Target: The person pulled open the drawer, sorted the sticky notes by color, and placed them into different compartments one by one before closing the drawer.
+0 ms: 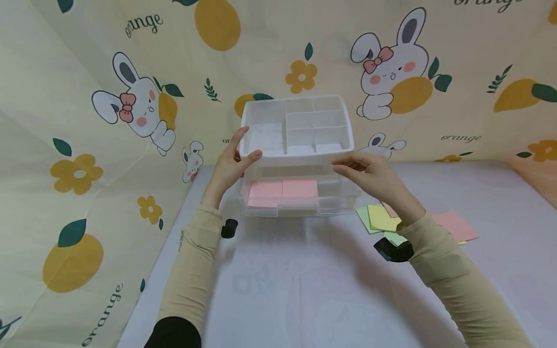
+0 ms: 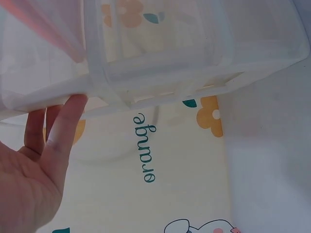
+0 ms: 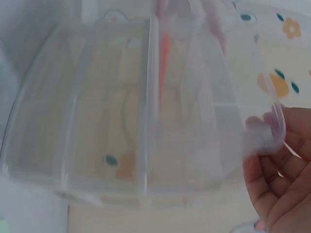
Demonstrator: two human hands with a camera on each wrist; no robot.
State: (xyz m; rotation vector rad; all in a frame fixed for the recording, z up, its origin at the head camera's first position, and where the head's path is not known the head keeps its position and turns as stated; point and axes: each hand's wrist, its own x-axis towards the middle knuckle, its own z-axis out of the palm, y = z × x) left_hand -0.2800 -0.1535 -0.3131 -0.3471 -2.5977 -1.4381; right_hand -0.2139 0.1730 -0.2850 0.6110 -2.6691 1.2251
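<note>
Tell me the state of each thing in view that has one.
White tray: open on top, divided into compartments
Clear drawer: contains pink sheets; whether fully shut, cannot tell
Pink sheets: side by side
Left hand: gripping the tray's left side
Right hand: pinching the tray's front right corner
Loose colored sheets: overlapping, partly hidden by the right arm

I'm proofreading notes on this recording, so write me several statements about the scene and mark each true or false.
1. The left hand and right hand both grip the white-and-clear plastic box. True.
2. Its white plastic top compartments are full of paper. False: no paper shows in them.
3. Flat pink paper pieces show in the box's clear lower section. True.
4. The square yellow paper lies left of the box. False: it lies to the right.
</note>
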